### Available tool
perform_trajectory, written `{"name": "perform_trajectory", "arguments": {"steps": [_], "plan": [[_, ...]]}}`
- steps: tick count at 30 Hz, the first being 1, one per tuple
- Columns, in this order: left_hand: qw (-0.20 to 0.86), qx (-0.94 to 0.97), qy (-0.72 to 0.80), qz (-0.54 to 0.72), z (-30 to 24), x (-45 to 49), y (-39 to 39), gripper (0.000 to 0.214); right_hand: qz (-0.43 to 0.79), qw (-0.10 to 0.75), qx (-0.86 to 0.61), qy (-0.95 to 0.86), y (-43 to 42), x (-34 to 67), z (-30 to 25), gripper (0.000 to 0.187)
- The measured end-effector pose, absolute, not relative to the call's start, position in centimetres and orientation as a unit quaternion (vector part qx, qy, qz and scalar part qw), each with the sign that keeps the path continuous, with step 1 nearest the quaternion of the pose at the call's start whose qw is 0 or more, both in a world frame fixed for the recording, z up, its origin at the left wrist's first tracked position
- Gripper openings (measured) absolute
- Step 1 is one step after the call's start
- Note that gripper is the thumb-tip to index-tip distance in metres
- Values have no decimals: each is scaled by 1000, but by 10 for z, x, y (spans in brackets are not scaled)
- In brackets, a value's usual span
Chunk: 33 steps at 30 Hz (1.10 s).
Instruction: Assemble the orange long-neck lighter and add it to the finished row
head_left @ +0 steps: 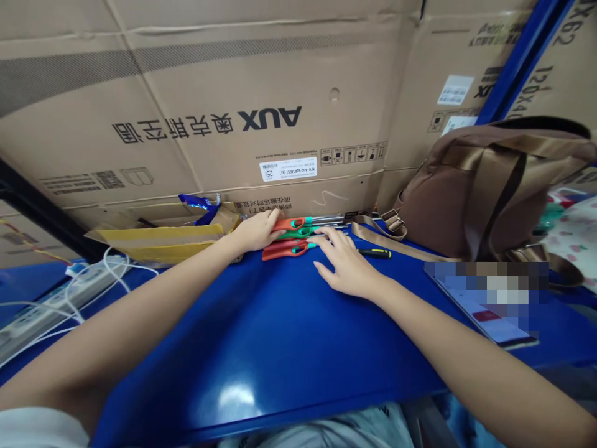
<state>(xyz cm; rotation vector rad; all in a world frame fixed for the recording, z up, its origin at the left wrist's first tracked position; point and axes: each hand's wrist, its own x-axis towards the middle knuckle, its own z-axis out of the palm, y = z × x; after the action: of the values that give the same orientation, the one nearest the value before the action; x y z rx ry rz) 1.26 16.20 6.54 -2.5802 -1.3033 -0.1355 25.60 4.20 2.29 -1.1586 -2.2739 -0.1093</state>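
Three long-nosed lighters lie side by side at the far edge of the blue table (261, 348): an orange one with a teal trigger (298, 223), a green one (305, 232) and a red one (284, 249). My left hand (255, 231) rests on their handle ends, fingers curled over the orange lighter. My right hand (342, 264) lies flat and open on the table, its fingertips touching the lighters' middle. A small black and yellow screwdriver (375, 253) lies just right of my right hand.
A brown bag (485, 186) with a loose strap stands at the right. A blurred flat device (485, 298) lies at the right front. Large cardboard boxes (233, 112) wall the back. A yellow carton (163, 239) and a white power strip (51, 298) with cables sit at the left.
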Motion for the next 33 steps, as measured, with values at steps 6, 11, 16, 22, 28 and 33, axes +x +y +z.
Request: {"name": "perform_trajectory", "arguments": {"steps": [6, 11, 16, 22, 28, 33], "plan": [[148, -878, -450, -73, 51, 15, 172, 52, -40, 209, -483, -849, 40, 255, 25, 48], [121, -898, -417, -66, 49, 20, 171, 70, -9, 100, -545, -833, 41, 257, 22, 53], [89, -906, -409, -61, 49, 24, 169, 84, 14, 54, -615, -787, 47, 263, 18, 68], [31, -922, -381, -68, 49, 20, 159, 86, 25, 24, -659, -751, 50, 271, 20, 73], [-17, -927, -369, -59, 36, 11, 145, 81, 25, 16, -634, -773, 50, 277, 23, 58], [-21, -911, -411, -39, 38, 7, 154, 93, 10, 20, -628, -778, 53, 280, 25, 48]]}}
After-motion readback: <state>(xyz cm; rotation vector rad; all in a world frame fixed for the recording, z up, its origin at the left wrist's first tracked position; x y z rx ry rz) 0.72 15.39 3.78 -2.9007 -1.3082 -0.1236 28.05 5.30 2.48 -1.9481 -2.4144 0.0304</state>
